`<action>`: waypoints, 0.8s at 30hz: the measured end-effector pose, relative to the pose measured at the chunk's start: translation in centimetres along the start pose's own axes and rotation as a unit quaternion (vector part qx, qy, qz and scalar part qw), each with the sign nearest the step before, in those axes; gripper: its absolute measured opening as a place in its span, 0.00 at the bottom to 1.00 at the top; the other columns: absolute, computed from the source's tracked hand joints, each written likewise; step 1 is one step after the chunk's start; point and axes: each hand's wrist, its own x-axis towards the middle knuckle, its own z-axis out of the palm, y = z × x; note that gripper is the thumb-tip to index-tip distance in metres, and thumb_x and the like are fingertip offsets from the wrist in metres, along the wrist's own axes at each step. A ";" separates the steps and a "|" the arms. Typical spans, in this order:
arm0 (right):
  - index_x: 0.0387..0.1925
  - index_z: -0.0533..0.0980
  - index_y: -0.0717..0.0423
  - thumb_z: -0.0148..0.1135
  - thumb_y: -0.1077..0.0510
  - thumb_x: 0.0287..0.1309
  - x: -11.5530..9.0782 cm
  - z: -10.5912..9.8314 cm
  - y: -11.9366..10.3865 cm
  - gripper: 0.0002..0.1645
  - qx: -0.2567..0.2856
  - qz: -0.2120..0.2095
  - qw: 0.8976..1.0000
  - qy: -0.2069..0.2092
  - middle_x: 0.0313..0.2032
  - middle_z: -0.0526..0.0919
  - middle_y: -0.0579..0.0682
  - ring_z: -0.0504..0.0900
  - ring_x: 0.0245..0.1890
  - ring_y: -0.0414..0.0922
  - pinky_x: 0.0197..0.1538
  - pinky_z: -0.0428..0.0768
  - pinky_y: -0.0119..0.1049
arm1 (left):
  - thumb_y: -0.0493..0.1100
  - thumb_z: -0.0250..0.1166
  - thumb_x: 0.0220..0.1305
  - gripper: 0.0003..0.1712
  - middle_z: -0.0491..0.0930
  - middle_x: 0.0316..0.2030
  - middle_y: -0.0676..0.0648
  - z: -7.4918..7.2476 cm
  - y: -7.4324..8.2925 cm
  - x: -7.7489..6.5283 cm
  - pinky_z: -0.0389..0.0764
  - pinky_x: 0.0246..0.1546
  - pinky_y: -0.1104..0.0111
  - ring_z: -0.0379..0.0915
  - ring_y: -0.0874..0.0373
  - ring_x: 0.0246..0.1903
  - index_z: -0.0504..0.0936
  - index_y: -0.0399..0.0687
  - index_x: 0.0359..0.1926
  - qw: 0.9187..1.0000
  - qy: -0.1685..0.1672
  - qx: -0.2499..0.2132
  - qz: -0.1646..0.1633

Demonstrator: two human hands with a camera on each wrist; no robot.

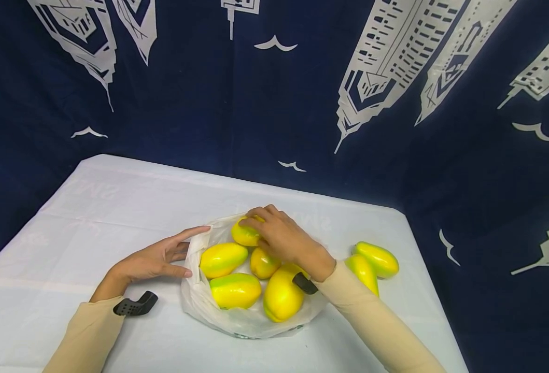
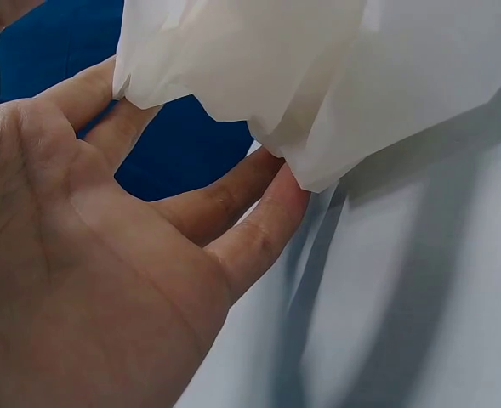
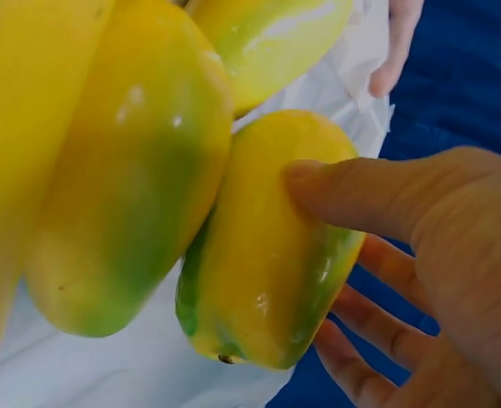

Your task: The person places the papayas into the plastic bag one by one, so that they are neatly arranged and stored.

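Note:
A white plastic bag (image 1: 241, 329) lies wide open on the table, with several yellow-green mangoes (image 1: 223, 260) in it. At its far side my right hand (image 1: 279, 235) holds one mango (image 3: 267, 246), thumb on top and fingers round the outer side. Beside the bag's left rim, my left hand (image 1: 157, 259) has its fingers spread and loosely bent. In the left wrist view its fingertips touch the hanging plastic, part of them hidden behind it. A large mango (image 1: 283, 295) sits nearest my right wrist.
Two more mangoes (image 1: 379, 260) lie outside the bag, right of my right forearm, which partly covers one. A white cloth covers the table (image 1: 115, 207). Behind it hangs a dark blue curtain (image 1: 185, 103) with white building prints.

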 end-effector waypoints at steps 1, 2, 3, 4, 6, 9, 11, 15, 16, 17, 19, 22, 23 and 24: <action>0.64 0.75 0.45 0.68 0.63 0.61 0.1 0.1 0.0 0.30 -0.008 0.004 1.000 0.002 0.63 0.75 0.49 0.71 0.60 0.50 0.62 0.75 0.44 | 0.37 0.72 0.59 0.57 0.45 0.78 0.38 0.0 0.0 0.0 0.81 0.58 0.62 0.60 0.29 0.69 0.48 0.61 0.80 1.000 0.000 0.000 0.000; 0.64 0.75 0.45 0.69 0.62 0.60 0.2 0.2 -0.1 0.30 -0.014 0.008 1.000 0.002 0.63 0.75 0.49 0.71 0.59 0.50 0.62 0.76 0.44 | 0.37 0.72 0.59 0.56 0.46 0.78 0.38 0.0 0.0 0.0 0.81 0.58 0.62 0.60 0.29 0.69 0.48 0.61 0.80 1.000 0.001 0.000 -0.001; 0.64 0.75 0.45 0.69 0.62 0.60 0.3 0.3 -0.1 0.30 -0.021 0.010 1.000 0.001 0.62 0.75 0.49 0.71 0.59 0.50 0.61 0.76 0.43 | 0.37 0.72 0.59 0.56 0.45 0.78 0.38 0.0 0.0 -0.1 0.81 0.58 0.63 0.59 0.29 0.69 0.48 0.61 0.80 1.000 0.001 0.000 0.000; 0.63 0.76 0.45 0.69 0.62 0.60 0.3 0.4 -0.2 0.30 -0.025 0.011 1.000 0.000 0.62 0.75 0.49 0.71 0.59 0.50 0.61 0.76 0.43 | 0.37 0.72 0.60 0.56 0.45 0.78 0.38 0.0 0.0 -0.1 0.80 0.58 0.63 0.59 0.29 0.69 0.48 0.61 0.80 1.000 0.001 0.000 -0.001; 0.63 0.76 0.45 0.69 0.61 0.61 0.3 0.6 -0.3 0.29 -0.029 0.011 1.000 -0.003 0.62 0.75 0.49 0.71 0.58 0.49 0.61 0.76 0.43 | 0.37 0.72 0.60 0.56 0.45 0.78 0.39 0.0 0.0 -0.1 0.81 0.58 0.62 0.59 0.29 0.69 0.48 0.61 0.80 1.000 0.000 -0.001 0.000; 0.63 0.77 0.44 0.69 0.61 0.62 0.1 0.7 -0.4 0.28 -0.027 0.004 1.000 -0.005 0.61 0.75 0.48 0.70 0.58 0.48 0.62 0.75 0.42 | 0.37 0.72 0.60 0.57 0.44 0.79 0.39 -0.1 0.0 -0.1 0.81 0.58 0.62 0.58 0.28 0.70 0.47 0.62 0.80 1.000 -0.001 -0.001 0.002; 0.62 0.78 0.45 0.68 0.62 0.62 0.0 0.7 -0.4 0.27 -0.023 0.000 1.000 -0.001 0.60 0.76 0.47 0.70 0.56 0.47 0.61 0.76 0.40 | 0.37 0.72 0.60 0.57 0.44 0.79 0.39 -0.1 0.1 -0.1 0.81 0.58 0.62 0.58 0.28 0.70 0.47 0.61 0.80 1.000 -0.001 -0.001 0.003; 0.59 0.80 0.46 0.67 0.65 0.61 -0.2 0.7 -0.2 0.25 -0.012 -0.008 1.000 0.002 0.59 0.77 0.47 0.72 0.54 0.47 0.60 0.78 0.39 | 0.37 0.72 0.60 0.57 0.44 0.79 0.39 -0.1 0.0 -0.2 0.81 0.58 0.61 0.57 0.28 0.70 0.47 0.62 0.80 1.000 0.000 -0.003 0.000; 0.59 0.80 0.47 0.66 0.66 0.62 -0.2 0.8 -0.2 0.24 -0.004 -0.008 1.000 0.000 0.59 0.78 0.47 0.72 0.54 0.47 0.59 0.79 0.39 | 0.37 0.72 0.60 0.57 0.44 0.79 0.39 -0.1 0.0 -0.2 0.81 0.57 0.61 0.58 0.28 0.70 0.47 0.62 0.80 1.000 0.000 -0.004 -0.001; 0.58 0.80 0.48 0.65 0.67 0.62 -0.3 0.8 -0.2 0.24 0.006 -0.005 1.000 -0.008 0.58 0.78 0.48 0.73 0.54 0.47 0.59 0.79 0.39 | 0.37 0.72 0.60 0.57 0.44 0.79 0.39 -0.1 0.0 -0.2 0.81 0.57 0.61 0.58 0.28 0.70 0.47 0.62 0.80 1.000 0.000 -0.005 -0.001; 0.57 0.81 0.49 0.64 0.68 0.63 -0.4 0.9 -0.1 0.23 0.023 0.002 0.999 -0.026 0.58 0.79 0.49 0.74 0.55 0.47 0.59 0.80 0.39 | 0.37 0.72 0.60 0.57 0.44 0.79 0.39 -0.1 0.0 -0.1 0.81 0.57 0.61 0.58 0.28 0.70 0.46 0.61 0.80 1.000 -0.002 -0.007 0.000; 0.57 0.81 0.49 0.62 0.68 0.64 -0.5 1.0 0.0 0.22 0.038 0.015 0.998 -0.052 0.58 0.79 0.49 0.75 0.57 0.47 0.60 0.80 0.39 | 0.36 0.72 0.60 0.57 0.43 0.79 0.39 -0.1 -0.1 -0.1 0.81 0.58 0.62 0.58 0.28 0.70 0.46 0.61 0.80 1.000 -0.004 -0.007 0.002; 0.58 0.80 0.49 0.63 0.68 0.63 -0.6 1.0 0.0 0.23 0.039 0.017 0.997 -0.058 0.59 0.78 0.49 0.75 0.58 0.47 0.60 0.80 0.40 | 0.36 0.72 0.60 0.57 0.43 0.79 0.39 -0.1 -0.1 -0.1 0.81 0.58 0.62 0.57 0.28 0.70 0.46 0.61 0.80 1.000 -0.005 -0.008 0.002; 0.58 0.80 0.49 0.63 0.67 0.63 -0.6 0.9 0.0 0.23 0.038 0.018 0.997 -0.059 0.59 0.78 0.49 0.75 0.59 0.47 0.61 0.80 0.40 | 0.37 0.72 0.60 0.57 0.43 0.79 0.39 -0.1 -0.1 -0.1 0.81 0.58 0.62 0.57 0.28 0.70 0.46 0.61 0.80 1.000 -0.005 -0.008 0.002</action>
